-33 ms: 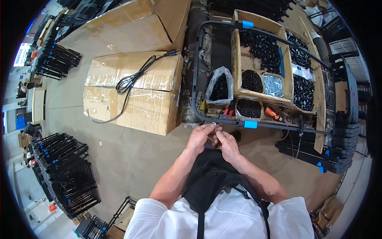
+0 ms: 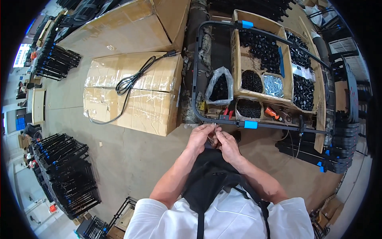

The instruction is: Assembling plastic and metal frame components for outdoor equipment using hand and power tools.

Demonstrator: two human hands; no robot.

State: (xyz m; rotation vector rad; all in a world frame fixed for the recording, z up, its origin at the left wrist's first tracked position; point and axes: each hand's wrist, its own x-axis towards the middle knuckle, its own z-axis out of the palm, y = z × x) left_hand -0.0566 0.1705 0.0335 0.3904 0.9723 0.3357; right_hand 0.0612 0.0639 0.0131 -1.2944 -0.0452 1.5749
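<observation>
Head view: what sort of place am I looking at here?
Likely a factory assembly floor: stacked black metal frames, cardboard trays of small black parts, and taped cartons on bare concrete.

Bare grey concrete floor [image 2: 131, 155] carried everything. Far left of centre sat a large flat brown cardboard carton wrapped in clear film [image 2: 135, 93], with a coiled black power cable [image 2: 129, 81] lying on top of it. Another flattened brown cardboard sheet [image 2: 127, 24] lay farther back. Near left stood stacks of black metal wire frames [image 2: 65, 175]; more of these stood far left [image 2: 55, 61]. On the right, open brown cardboard boxes of small black parts [image 2: 260, 51] rested low, beside a clear plastic bag of black pieces [image 2: 219, 87].
</observation>
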